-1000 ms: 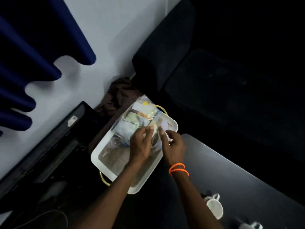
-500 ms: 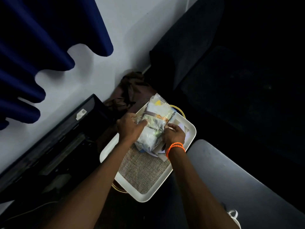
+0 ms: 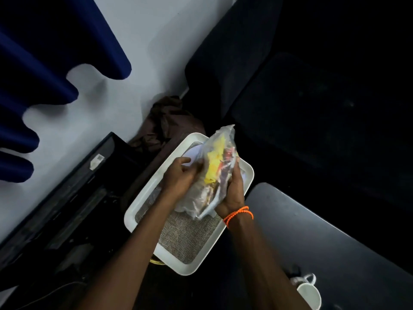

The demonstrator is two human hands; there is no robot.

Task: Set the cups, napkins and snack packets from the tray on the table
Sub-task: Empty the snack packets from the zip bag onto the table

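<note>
Gripping a clear bag of snack packets (image 3: 215,173) from both sides, the left hand (image 3: 178,177) and right hand (image 3: 233,190) curl their fingers round it, above the white tray (image 3: 143,198). A white cup (image 3: 309,295) stands on the table (image 3: 324,231) below the right wrist.

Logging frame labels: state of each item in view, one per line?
snack packets: bundled in clear plastic, lifted off the tray, held in both hands
left hand: grips the bundle's left side
right hand: grips the bundle from the right and below
tray: white, woven liner mostly bare
napkins: white, still in tray, far end
cup: white, upright on dark table
</note>
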